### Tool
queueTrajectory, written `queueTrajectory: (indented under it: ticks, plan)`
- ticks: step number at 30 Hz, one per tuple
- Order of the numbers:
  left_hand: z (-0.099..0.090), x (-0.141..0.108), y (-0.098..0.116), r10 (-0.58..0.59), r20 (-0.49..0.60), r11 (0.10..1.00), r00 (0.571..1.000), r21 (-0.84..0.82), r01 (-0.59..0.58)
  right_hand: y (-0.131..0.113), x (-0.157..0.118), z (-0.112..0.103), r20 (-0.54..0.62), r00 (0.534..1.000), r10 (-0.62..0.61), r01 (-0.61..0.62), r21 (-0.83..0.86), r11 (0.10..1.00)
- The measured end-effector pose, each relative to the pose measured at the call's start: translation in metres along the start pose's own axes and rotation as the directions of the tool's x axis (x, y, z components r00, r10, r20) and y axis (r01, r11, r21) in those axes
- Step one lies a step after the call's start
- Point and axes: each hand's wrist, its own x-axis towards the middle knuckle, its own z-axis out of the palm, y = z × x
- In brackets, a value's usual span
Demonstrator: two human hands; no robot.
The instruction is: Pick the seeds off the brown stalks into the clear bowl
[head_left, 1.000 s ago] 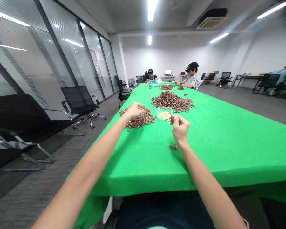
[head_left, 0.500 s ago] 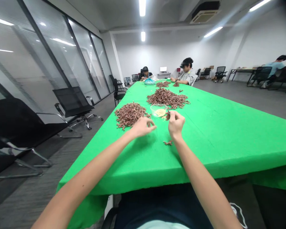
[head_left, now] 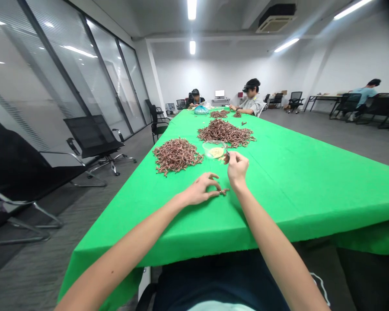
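Observation:
My left hand (head_left: pixel 202 189) rests low over the green cloth. Its thumb and index finger meet at the end of a small brown knobbly piece (head_left: pixel 224 191) lying on the cloth, while the other fingers are curled. My right hand (head_left: pixel 237 170) is closed round a slim dark metal tool (head_left: pixel 227 151); its exact kind is hard to make out. The tool stands beside a clear bowl (head_left: pixel 205 150) with pale yellow bits (head_left: pixel 216 152) in it. A few yellow crumbs lie by the bowl's near side. Left of the bowl is a heap of brown twisted pieces (head_left: pixel 176 156).
A larger brown heap (head_left: pixel 227 132) lies behind the bowl. Further along the green-covered table (head_left: pixel 294 172) are smaller heaps and a blue plastic bag (head_left: pixel 201 110). A co-worker (head_left: pixel 251 101) sits at the right side, another person at the far end. Black chairs (head_left: pixel 92 136) stand left.
My left hand has moved from beside the left heap toward me and to the right, down to the single brown piece. My right hand keeps its place with the tool. The view has shifted slightly.

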Motion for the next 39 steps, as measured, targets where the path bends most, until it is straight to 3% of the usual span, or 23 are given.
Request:
queueTrajectory:
  ticks: [5, 11, 13, 16, 20, 25, 29, 34, 39]
  plan:
    - [-0.022, -0.005, -0.013, 0.072, -0.071, 0.996, 0.995, -0.05, -0.076, 0.002, 0.0, 0.001, 0.033, 0.999, 0.003, -0.002, -0.052, 0.999]
    - [-0.03, -0.002, -0.016, 0.027, -0.196, 0.99, 0.98, -0.134, -0.054, 0.008, 0.0, 0.001, 0.129, 0.99, 0.062, -0.049, -0.102, 0.994]
    - [-0.029, 0.0, -0.016, -0.032, -0.259, 0.966, 0.965, -0.257, -0.037, 0.008, -0.002, 0.002, 0.238, 0.963, 0.128, -0.108, -0.095, 0.99]
    - [-0.029, 0.004, -0.016, -0.116, -0.363, 0.89, 0.925, -0.451, -0.065, 0.006, -0.007, 0.006, 0.427, 0.884, 0.187, -0.183, -0.05, 0.982]
    - [-0.031, 0.006, -0.016, -0.268, -0.409, 0.702, 0.872, -0.703, -0.113, 0.003, -0.014, 0.011, 0.573, 0.813, 0.11, -0.171, 0.054, 0.984]
    - [-0.028, 0.005, -0.011, -0.459, -0.347, 0.447, 0.818, -0.886, -0.124, 0.009, -0.019, 0.016, 0.58, 0.814, 0.02, -0.086, 0.087, 0.992]
    - [-0.023, 0.006, -0.009, -0.557, -0.3, 0.314, 0.774, -0.939, -0.139, 0.016, -0.02, 0.017, 0.568, 0.823, -0.015, -0.016, 0.05, 0.999]
    - [-0.022, 0.008, -0.009, -0.551, -0.283, 0.238, 0.785, -0.955, -0.177, 0.015, -0.019, 0.016, 0.566, 0.824, -0.031, 0.014, 0.035, 0.999]
    - [-0.024, 0.009, -0.006, -0.481, -0.334, 0.259, 0.81, -0.938, -0.233, 0.012, -0.018, 0.015, 0.564, 0.824, -0.051, 0.007, 0.08, 0.997]
